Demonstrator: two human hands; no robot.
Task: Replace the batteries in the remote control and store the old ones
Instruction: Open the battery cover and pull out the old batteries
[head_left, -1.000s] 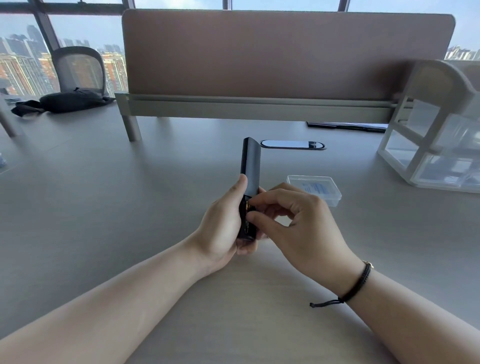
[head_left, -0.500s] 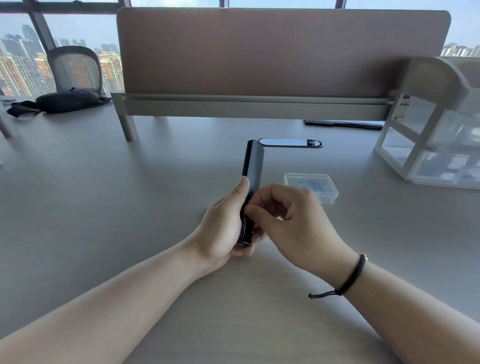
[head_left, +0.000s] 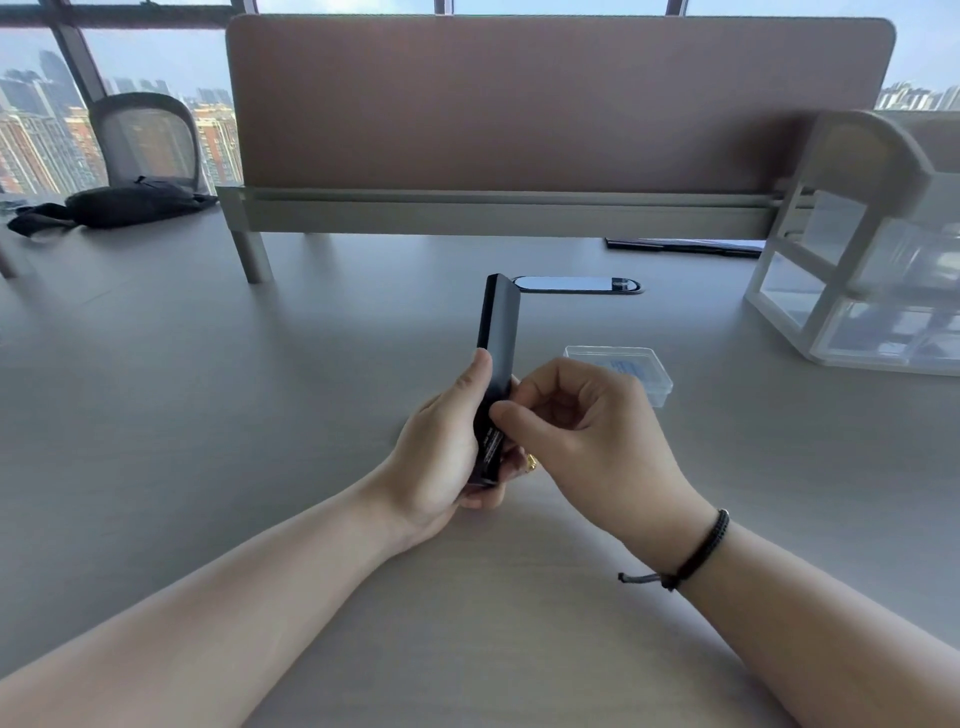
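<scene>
A slim black remote control (head_left: 500, 332) stands on edge, its top end pointing away from me, above the grey table (head_left: 208, 415). My left hand (head_left: 441, 447) wraps around its lower half from the left. My right hand (head_left: 587, 431) is curled against the remote's right side, thumb pressed on its lower back where small white print shows. A small gold bit (head_left: 530, 461) peeks out under my right hand; what it is cannot be told. Behind my right hand sits a small clear plastic box (head_left: 652, 374) with something blue inside.
A white-framed clear drawer organiser (head_left: 862, 291) stands at the right. A brown desk divider (head_left: 519, 104) runs across the back, with an oval cable port (head_left: 576, 285) in front of it. A dark flat folder (head_left: 680, 245) lies by the divider. At far left are a black bag (head_left: 130, 205) and a mesh chair (head_left: 145, 135).
My right fingers, which were picking at the remote's lower end, have curled in, and the thumb now presses on its back. The remote is turned slightly, so the opening no longer shows.
</scene>
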